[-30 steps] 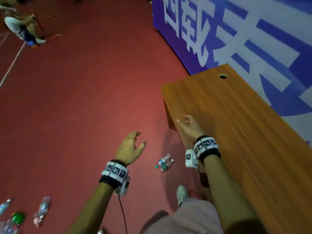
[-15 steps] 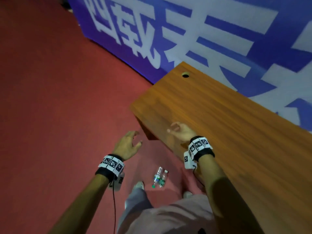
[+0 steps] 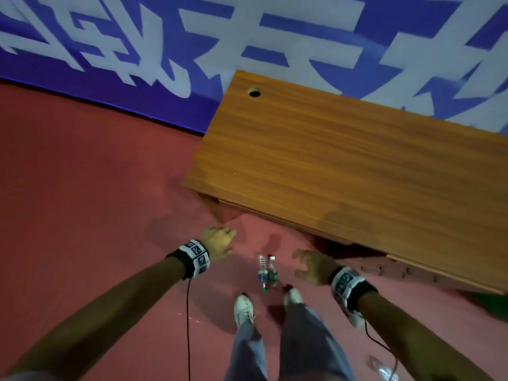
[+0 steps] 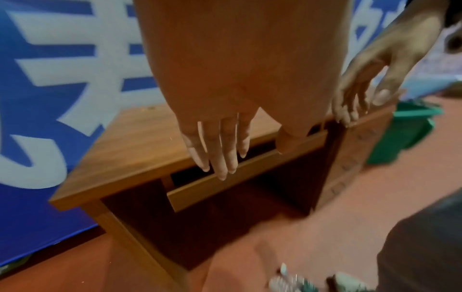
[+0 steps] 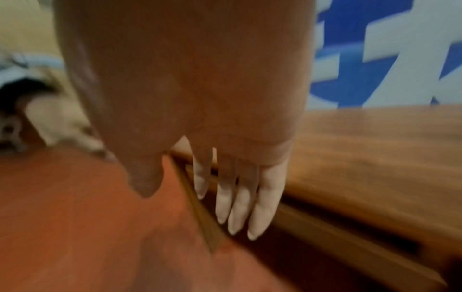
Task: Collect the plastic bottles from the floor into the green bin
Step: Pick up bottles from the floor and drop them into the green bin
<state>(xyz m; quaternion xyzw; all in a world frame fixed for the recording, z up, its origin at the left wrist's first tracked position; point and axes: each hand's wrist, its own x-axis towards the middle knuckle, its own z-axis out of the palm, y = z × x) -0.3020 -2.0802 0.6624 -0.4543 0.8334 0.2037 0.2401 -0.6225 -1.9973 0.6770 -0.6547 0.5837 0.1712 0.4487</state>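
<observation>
Two clear plastic bottles (image 3: 266, 272) lie side by side on the red floor just ahead of my shoes, blurred at the lower edge of the left wrist view (image 4: 290, 280). My left hand (image 3: 218, 243) hangs open to their left, above the floor, fingers straight (image 4: 220, 150). My right hand (image 3: 312, 266) is open to their right, fingers spread and holding nothing (image 5: 240, 197). The green bin (image 4: 410, 132) stands on the floor beyond the desk's far end, and a dark green edge of it shows under the desk (image 3: 492, 303).
A long wooden desk (image 3: 343, 166) with a cable hole stands right ahead, against a blue and white banner (image 3: 165, 50). Another clear bottle (image 3: 386, 371) lies at the bottom right. Red floor spreads to the left.
My view has swung right and down, so the desk faces me. Both hands have dropped lower; the right hand has come off the desk top and now hangs beside the two bottles.
</observation>
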